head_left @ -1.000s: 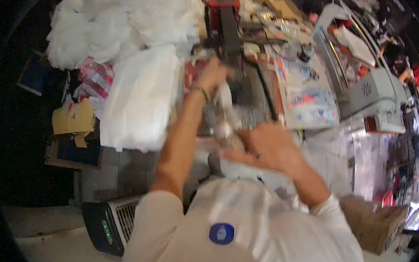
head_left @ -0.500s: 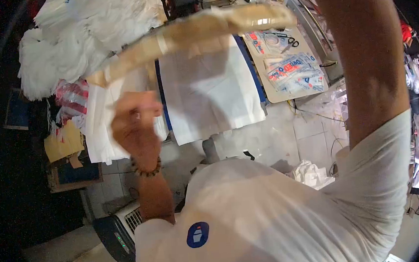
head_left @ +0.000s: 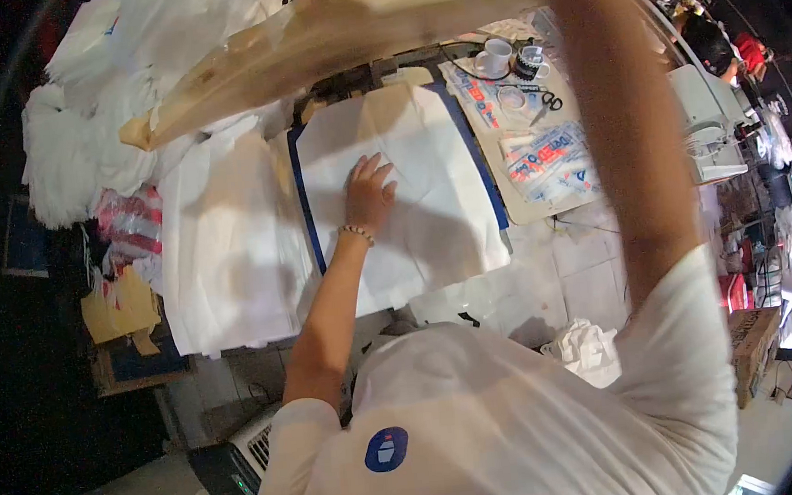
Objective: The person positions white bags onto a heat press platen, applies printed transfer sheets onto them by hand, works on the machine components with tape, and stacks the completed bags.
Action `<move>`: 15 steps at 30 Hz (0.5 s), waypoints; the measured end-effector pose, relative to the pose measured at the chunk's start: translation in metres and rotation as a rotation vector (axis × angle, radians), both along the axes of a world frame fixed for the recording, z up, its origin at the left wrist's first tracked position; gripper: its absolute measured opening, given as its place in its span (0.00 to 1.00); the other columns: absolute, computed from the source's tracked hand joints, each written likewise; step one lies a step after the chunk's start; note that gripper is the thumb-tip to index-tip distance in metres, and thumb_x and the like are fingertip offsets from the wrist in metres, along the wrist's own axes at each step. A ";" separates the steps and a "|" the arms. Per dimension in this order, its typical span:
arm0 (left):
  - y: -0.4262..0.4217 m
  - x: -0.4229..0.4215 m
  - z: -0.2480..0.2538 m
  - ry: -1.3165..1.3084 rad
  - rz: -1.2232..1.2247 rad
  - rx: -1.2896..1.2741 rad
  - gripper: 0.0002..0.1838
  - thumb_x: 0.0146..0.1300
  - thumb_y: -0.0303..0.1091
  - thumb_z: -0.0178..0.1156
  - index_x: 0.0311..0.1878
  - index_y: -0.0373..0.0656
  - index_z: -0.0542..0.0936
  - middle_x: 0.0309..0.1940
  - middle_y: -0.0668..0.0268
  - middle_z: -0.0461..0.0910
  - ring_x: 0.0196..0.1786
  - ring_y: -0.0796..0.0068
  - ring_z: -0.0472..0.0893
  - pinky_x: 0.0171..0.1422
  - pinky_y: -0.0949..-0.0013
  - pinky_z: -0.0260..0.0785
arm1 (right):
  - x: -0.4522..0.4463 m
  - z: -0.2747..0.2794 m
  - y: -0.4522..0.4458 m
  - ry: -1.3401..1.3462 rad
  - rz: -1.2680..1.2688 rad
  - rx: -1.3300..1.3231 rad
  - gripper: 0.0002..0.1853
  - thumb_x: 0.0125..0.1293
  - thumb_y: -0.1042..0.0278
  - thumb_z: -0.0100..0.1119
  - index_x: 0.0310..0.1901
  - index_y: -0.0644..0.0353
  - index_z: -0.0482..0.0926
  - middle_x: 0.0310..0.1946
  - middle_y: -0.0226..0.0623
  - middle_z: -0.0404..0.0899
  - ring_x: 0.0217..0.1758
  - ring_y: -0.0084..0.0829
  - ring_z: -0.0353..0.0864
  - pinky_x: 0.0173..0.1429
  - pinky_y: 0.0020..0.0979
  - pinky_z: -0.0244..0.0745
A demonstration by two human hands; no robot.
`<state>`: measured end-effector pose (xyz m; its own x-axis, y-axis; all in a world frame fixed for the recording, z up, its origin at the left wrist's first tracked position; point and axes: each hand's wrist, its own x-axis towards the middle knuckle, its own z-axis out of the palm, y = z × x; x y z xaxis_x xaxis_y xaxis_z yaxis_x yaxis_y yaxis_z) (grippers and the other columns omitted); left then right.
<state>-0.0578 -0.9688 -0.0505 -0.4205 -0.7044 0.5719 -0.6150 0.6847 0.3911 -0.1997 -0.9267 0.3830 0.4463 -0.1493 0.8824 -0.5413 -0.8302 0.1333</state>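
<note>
My left hand (head_left: 372, 193), with a beaded bracelet at the wrist, lies with fingers spread on a white sheet (head_left: 441, 230). Whether the sheet is cloth or paper I cannot tell. It covers a board whose dark blue edges (head_left: 475, 153) show at both sides. Above and beyond it hangs a long tan frame edge (head_left: 323, 32), raised and seemingly covered with tape. My right arm reaches up to the top edge near the frame's right end; the right hand is outside the view.
A white stack (head_left: 224, 252) lies left of the board. To the right, a pale panel holds printed plastic packets (head_left: 547, 163), scissors (head_left: 549, 98), a tape roll (head_left: 512, 99) and a white mug (head_left: 494, 58). White bundles (head_left: 81, 151) are piled back left. Crumpled white material (head_left: 585, 352) lies on the floor.
My left hand has moved right, from over the left stack onto the white sheet, and now lies flat. The tan frame edge appears larger, and my right arm has shifted left in view.
</note>
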 end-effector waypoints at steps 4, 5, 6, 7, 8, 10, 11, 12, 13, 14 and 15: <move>-0.019 -0.016 -0.022 0.080 -0.105 -0.342 0.29 0.57 0.37 0.67 0.63 0.41 0.77 0.70 0.50 0.68 0.72 0.39 0.64 0.75 0.43 0.57 | 0.000 -0.181 0.014 0.013 0.014 0.523 0.10 0.63 0.60 0.61 0.36 0.57 0.83 0.32 0.45 0.81 0.39 0.49 0.83 0.43 0.47 0.79; -0.025 -0.019 -0.028 -0.090 -0.030 0.007 0.31 0.59 0.40 0.65 0.66 0.41 0.75 0.72 0.50 0.65 0.74 0.40 0.61 0.76 0.41 0.55 | -0.012 -0.242 0.001 0.148 -0.188 0.851 0.15 0.70 0.62 0.57 0.52 0.59 0.81 0.48 0.46 0.82 0.54 0.51 0.80 0.57 0.47 0.75; -0.017 -0.017 -0.006 -0.230 0.037 0.099 0.32 0.62 0.46 0.62 0.68 0.43 0.73 0.74 0.50 0.63 0.76 0.41 0.58 0.76 0.38 0.52 | -0.027 -0.312 -0.012 0.129 -0.325 0.758 0.19 0.70 0.58 0.56 0.58 0.57 0.78 0.56 0.47 0.77 0.62 0.53 0.74 0.65 0.51 0.68; -0.009 -0.016 0.017 -0.384 0.097 0.183 0.34 0.65 0.53 0.60 0.71 0.46 0.71 0.76 0.51 0.60 0.78 0.41 0.55 0.77 0.35 0.49 | -0.039 -0.363 -0.017 0.110 -0.468 0.665 0.24 0.71 0.54 0.55 0.64 0.55 0.75 0.65 0.49 0.73 0.70 0.55 0.68 0.72 0.56 0.61; -0.001 -0.013 0.022 -0.387 0.078 0.181 0.34 0.65 0.53 0.60 0.71 0.46 0.71 0.76 0.51 0.60 0.78 0.41 0.55 0.77 0.35 0.49 | -0.051 -0.384 -0.005 0.103 -0.486 0.667 0.24 0.71 0.54 0.55 0.64 0.55 0.75 0.65 0.49 0.73 0.70 0.55 0.68 0.72 0.56 0.61; -0.006 -0.005 0.024 -0.379 0.248 0.107 0.36 0.67 0.61 0.56 0.74 0.55 0.68 0.77 0.51 0.58 0.79 0.39 0.53 0.77 0.33 0.46 | -0.069 -0.404 0.016 0.110 -0.697 0.814 0.33 0.69 0.45 0.54 0.72 0.51 0.67 0.76 0.48 0.59 0.81 0.54 0.51 0.80 0.62 0.41; -0.010 0.004 0.019 -0.380 0.284 0.102 0.36 0.68 0.66 0.52 0.75 0.62 0.68 0.78 0.50 0.57 0.79 0.38 0.51 0.78 0.33 0.44 | -0.073 -0.406 0.018 0.109 -0.702 0.821 0.33 0.69 0.45 0.54 0.72 0.51 0.67 0.76 0.48 0.59 0.81 0.54 0.51 0.80 0.62 0.41; -0.014 0.009 0.021 -0.379 0.277 0.103 0.36 0.68 0.66 0.52 0.75 0.62 0.68 0.78 0.50 0.57 0.79 0.38 0.51 0.78 0.33 0.44 | -0.078 -0.406 0.018 0.098 -0.709 0.827 0.35 0.69 0.41 0.53 0.73 0.50 0.66 0.77 0.48 0.57 0.81 0.54 0.50 0.79 0.63 0.41; -0.013 0.016 0.021 -0.392 0.306 0.131 0.36 0.68 0.66 0.52 0.75 0.61 0.67 0.78 0.50 0.56 0.79 0.38 0.51 0.78 0.33 0.43 | -0.078 -0.410 0.025 0.083 -0.719 0.847 0.37 0.69 0.37 0.52 0.74 0.50 0.66 0.78 0.47 0.55 0.81 0.54 0.49 0.78 0.65 0.41; -0.013 0.018 0.022 -0.401 0.334 0.151 0.36 0.68 0.66 0.52 0.75 0.61 0.67 0.78 0.50 0.56 0.79 0.39 0.51 0.78 0.33 0.42 | -0.078 -0.408 0.029 0.076 -0.734 0.852 0.37 0.69 0.37 0.52 0.74 0.50 0.66 0.78 0.47 0.55 0.81 0.54 0.49 0.78 0.65 0.41; -0.013 0.018 0.024 -0.424 0.343 0.194 0.37 0.68 0.67 0.51 0.76 0.60 0.66 0.79 0.50 0.53 0.80 0.39 0.49 0.79 0.33 0.41 | -0.078 -0.405 0.030 0.077 -0.745 0.864 0.37 0.69 0.37 0.51 0.74 0.50 0.66 0.78 0.47 0.54 0.81 0.54 0.49 0.78 0.67 0.40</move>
